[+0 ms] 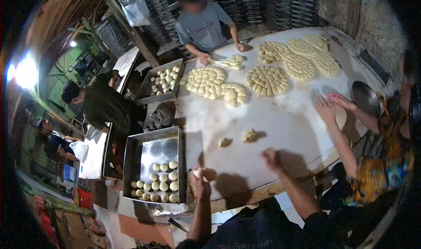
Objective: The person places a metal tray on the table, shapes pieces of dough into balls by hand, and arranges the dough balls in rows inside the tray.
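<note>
My left hand point(201, 184) is closed on a piece of dough point(209, 174), above the table's near edge and just right of a metal tray point(180, 139). Rows of round dough balls point(163, 186) sit in that tray's near part. Over the table, my right hand point(272, 159) has its fingers curled in; blur hides whether anything is in them. Two small dough lumps lie ahead of my hands: one dough lump point(225, 142) on the left and a larger dough lump point(249, 136) nearer my right hand.
Cut dough coils point(267, 81) cover the table's far part. Across stands a person point(204, 27) handling dough. At right, another person's hands point(329, 108) press a dough piece beside a round metal pan point(365, 97). A second tray of dough balls point(164, 81) sits far left.
</note>
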A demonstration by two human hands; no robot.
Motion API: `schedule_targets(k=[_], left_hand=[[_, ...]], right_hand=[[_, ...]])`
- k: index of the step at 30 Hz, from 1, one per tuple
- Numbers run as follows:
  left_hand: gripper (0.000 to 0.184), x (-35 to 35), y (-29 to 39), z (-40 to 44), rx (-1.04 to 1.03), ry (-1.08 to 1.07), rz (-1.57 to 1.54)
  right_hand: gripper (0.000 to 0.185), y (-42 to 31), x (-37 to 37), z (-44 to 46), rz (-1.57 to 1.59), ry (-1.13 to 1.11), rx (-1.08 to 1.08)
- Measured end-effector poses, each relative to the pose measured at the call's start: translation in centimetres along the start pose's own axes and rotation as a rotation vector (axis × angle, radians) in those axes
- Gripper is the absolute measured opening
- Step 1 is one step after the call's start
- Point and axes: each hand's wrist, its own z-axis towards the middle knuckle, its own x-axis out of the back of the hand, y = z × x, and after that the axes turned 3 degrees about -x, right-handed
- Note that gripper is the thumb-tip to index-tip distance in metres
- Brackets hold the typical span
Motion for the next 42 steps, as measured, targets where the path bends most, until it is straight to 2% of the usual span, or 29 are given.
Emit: schedule_targets(k=[2, 3, 4, 5, 6, 8, 10, 12, 15, 16, 18, 20, 22, 23, 25, 28, 29, 30, 31, 32, 33, 34, 35, 37, 38, 39, 40, 41, 42], left_hand=[[0.036, -0.8, -0.7, -3.5, -0.132, 0.135, 0.027], [0.041, -1.7, 0.8, -5.5, -0.068, 0.064, -0.046], [0.042, -3.5, 3.5, -7.0, -0.224, 0.022, 0.146], [0.04, -2.3, 2.7, -7.7, -0.262, -0.012, 0.181], [0.038, -1.0, 2.2, -8.3, -0.297, -0.046, 0.221], [0.042, 0.2, 5.1, -9.0, -0.404, -0.056, 0.542], [0.045, 1.8, 7.2, -9.9, -0.29, -0.052, 0.63], [0.045, 5.1, 5.7, -9.7, -0.335, -0.068, 0.546], [0.039, 4.1, 4.9, -8.6, -0.305, -0.031, -0.129], [0.034, 3.0, 4.8, -8.9, -0.495, 0.063, 0.432], [0.031, -0.8, 4.1, -8.2, -0.376, 0.149, 0.189], [0.025, -2.0, 0.9, -6.1, -0.506, 0.201, 0.248], [0.021, -1.2, -0.7, -1.7, -0.638, 0.314, 0.334], [0.019, 0.3, -1.3, 0.9, -0.541, 0.354, 0.279], [0.02, 0.8, 0.4, 3.6, -0.437, 0.24, 0.261], [0.022, 1.9, 1.7, 3.1, -0.153, -0.059, 0.248], [0.023, 3.4, -0.4, 2.1, -0.174, -0.166, 0.522], [0.024, 6.4, -4.1, 1.2, -0.425, -0.344, 1.071], [0.025, 9.7, -7.8, 0.5, -0.78, -0.56, 1.564], [0.027, 12.8, -11.1, 0.5, -0.971, -0.695, 1.72], [0.028, 13.0, -10.6, 2.3, -0.582, -0.637, 1.475], [0.03, 13.6, -10.3, 4.1, -0.274, -0.486, 1.191], [0.032, 11.7, -8.0, 4.1, -0.342, -0.423, 1.294], [0.038, 6.4, -4.8, 5.7, -0.544, -0.331, 1.475], [0.041, 3.5, -4.4, 6.8, -0.606, -0.29, 1.495], [0.045, 0.7, -4.7, 7.2, -0.615, -0.247, 1.478], [0.049, -2.1, -5.2, 7.0, -0.524, -0.205, 1.383], [0.047, -2.9, -7.3, 6.3, -0.178, -0.075, 0.811], [0.045, -3.1, -8.9, 5.1, -0.097, -0.061, 0.716]], right_hand=[[0.038, -6.9, -6.0, -4.2, 0.424, -0.421, -0.234], [0.049, -10.8, -8.0, -5.6, 0.739, -0.546, -0.427], [0.06, -15.0, -9.5, -6.4, 0.999, -0.557, -0.581], [0.051, -22.1, -8.1, -6.0, 1.192, -0.357, -0.721], [0.051, -21.9, -9.6, -6.3, 1.176, -0.35, -0.734], [0.043, -19.8, -12.8, -7.3, 0.875, -0.149, -0.511], [0.044, -21.0, -10.6, -6.9, 0.769, -0.258, -0.531], [0.045, -21.5, -8.7, -6.4, 0.647, -0.366, -0.535], [0.044, -21.0, -6.8, -5.0, 0.767, -0.24, -0.616], [0.044, -20.6, -6.0, -4.1, 0.839, -0.166, -0.64], [0.044, -18.5, -4.4, -3.2, 0.918, -0.064, -0.669], [0.039, -14.7, -3.2, -2.2, 0.484, 0.135, -0.423], [0.03, -12.9, 0.5, 0.4, 0.772, 0.395, -0.575], [0.026, -11.0, 2.5, 1.5, 0.868, 0.466, -0.543], [0.025, -4.6, 5.1, 3.3, 0.502, 0.633, -0.441], [0.029, -6.1, 12.4, 2.4, 0.141, 0.414, -0.456], [0.026, -3.5, 12.7, 1.0, -0.089, 0.345, -0.262], [0.024, -0.4, 12.5, -1.3, -0.315, 0.271, -0.066], [0.023, -0.7, 14.3, -3.0, -0.171, -0.046, -0.167], [0.023, -0.7, 16.0, -3.0, -0.098, -0.208, -0.21], [0.023, -0.8, 17.7, -3.0, -0.03, -0.368, -0.261], [0.023, -0.1, 18.8, -2.5, -0.286, -0.294, 0.029], [0.025, 0.5, 19.7, -2.1, -0.531, -0.218, 0.317], [0.022, 3.5, 17.8, 1.0, -0.594, -0.24, 0.112], [0.022, 3.2, 17.0, 3.7, -0.552, -0.083, 0.292], [0.02, 2.5, 15.9, 5.5, -0.554, -0.114, 0.186], [0.017, -0.8, 16.1, 6.2, -0.553, -0.178, 0.134], [0.015, -4.1, 16.3, 7.0, -0.553, -0.242, 0.082], [0.013, -7.5, 16.5, 7.8, -0.556, -0.304, 0.03]])
